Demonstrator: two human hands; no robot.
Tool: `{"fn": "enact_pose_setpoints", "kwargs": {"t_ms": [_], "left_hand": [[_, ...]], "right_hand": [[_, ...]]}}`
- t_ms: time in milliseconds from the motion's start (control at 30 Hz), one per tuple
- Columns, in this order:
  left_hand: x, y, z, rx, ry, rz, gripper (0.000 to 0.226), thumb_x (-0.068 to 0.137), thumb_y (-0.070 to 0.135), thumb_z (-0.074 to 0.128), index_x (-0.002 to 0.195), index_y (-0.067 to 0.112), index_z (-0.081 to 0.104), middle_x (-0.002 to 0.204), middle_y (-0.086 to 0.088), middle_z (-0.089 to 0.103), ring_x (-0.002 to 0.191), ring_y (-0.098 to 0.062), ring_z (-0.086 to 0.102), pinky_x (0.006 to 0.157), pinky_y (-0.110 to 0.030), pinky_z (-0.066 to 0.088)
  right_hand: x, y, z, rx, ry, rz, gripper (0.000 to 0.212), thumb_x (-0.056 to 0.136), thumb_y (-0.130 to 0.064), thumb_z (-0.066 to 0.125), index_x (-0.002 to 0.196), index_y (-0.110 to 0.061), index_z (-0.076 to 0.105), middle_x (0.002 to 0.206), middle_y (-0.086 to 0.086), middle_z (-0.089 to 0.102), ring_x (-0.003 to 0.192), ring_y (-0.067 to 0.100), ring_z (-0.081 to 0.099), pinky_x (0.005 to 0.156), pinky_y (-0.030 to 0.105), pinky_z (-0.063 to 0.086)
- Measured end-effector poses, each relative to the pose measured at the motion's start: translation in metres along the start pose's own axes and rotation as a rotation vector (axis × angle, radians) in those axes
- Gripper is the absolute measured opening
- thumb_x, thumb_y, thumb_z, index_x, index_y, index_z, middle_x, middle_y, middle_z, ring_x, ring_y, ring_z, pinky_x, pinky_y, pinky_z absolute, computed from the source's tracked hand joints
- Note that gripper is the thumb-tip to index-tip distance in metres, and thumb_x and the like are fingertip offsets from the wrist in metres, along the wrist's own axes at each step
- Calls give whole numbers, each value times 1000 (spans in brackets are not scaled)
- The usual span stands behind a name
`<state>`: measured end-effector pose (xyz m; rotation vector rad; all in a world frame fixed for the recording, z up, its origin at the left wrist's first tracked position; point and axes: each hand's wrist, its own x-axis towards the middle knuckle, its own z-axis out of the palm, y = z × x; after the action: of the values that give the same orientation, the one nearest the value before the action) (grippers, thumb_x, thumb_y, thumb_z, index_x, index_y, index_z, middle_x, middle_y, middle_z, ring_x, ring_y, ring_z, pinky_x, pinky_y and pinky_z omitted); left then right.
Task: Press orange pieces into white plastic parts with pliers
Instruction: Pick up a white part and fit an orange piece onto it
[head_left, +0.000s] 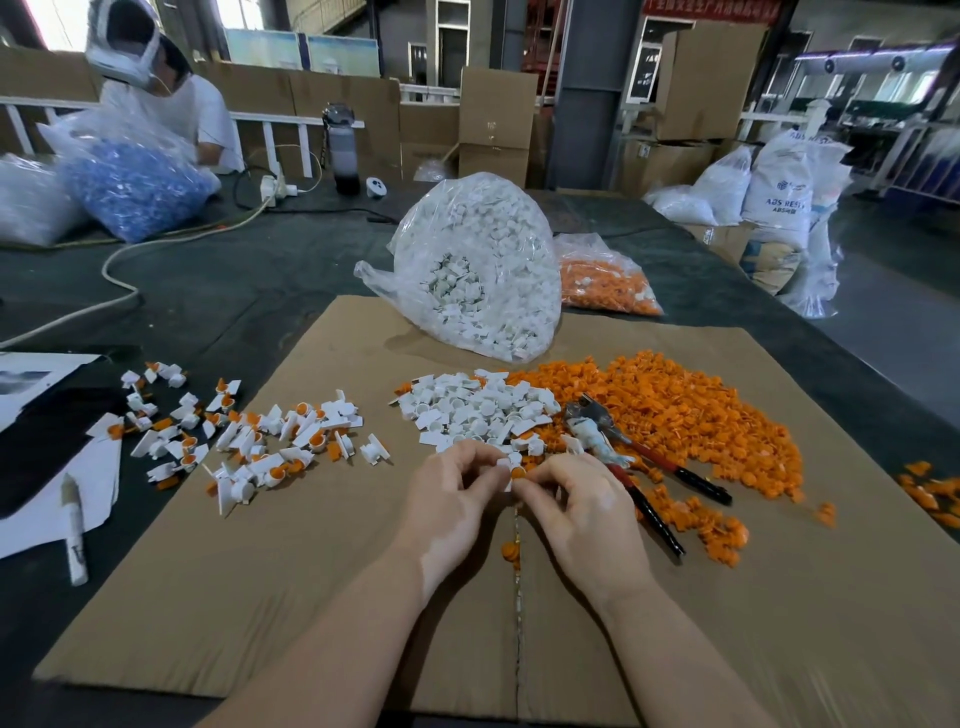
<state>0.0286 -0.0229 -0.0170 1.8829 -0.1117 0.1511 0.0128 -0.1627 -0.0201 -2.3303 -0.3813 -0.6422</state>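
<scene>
Your left hand (451, 493) and right hand (574, 499) pinch together 1 white part (505, 464) and 1 orange piece (518, 472) above the cardboard sheet (311, 571). The pliers (631, 457) lie free just beside your right hand, jaws toward the white pile (475, 408), handles pointing to you and right. Around is a warehouse.

bare cardboard sheet (311, 597) near side, orange pile (691, 410) and pliers (623, 447) crowding right, white-parts bag (483, 270) blocking behind
</scene>
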Motion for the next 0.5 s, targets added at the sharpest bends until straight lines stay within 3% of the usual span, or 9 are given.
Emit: {"fn": "enact_pose_setpoints", "kwargs": {"t_ms": [67, 233, 500], "left_hand": [[1, 0, -1, -32, 10, -21, 5, 88, 12, 61, 86, 15, 65, 73, 0, 62, 65, -3, 54, 58, -8, 38], [2, -2, -1, -22, -10, -23, 6, 88, 13, 61, 91, 14, 66, 80, -7, 65, 74, -13, 58, 63, -13, 42], [1, -1, -1, -22, -31, -20, 5, 88, 14, 62, 88, 16, 66, 77, -7, 65, 70, -10, 56, 60, -12, 41]], "right_hand": [[1, -3, -2, 26, 27, -10, 10, 76, -15, 76, 78, -11, 67, 68, -5, 56, 70, 10, 50, 72, 24, 45], [1, -3, -2, 18, 17, -65, 27, 75, -10, 76, 102, -12, 70, 79, -9, 55, 78, 5, 47, 78, 24, 45], [3, 0, -1, 2, 4, -74, 18, 78, -9, 73, 96, -12, 72, 80, -3, 60, 79, 0, 43, 84, 23, 42]]}}
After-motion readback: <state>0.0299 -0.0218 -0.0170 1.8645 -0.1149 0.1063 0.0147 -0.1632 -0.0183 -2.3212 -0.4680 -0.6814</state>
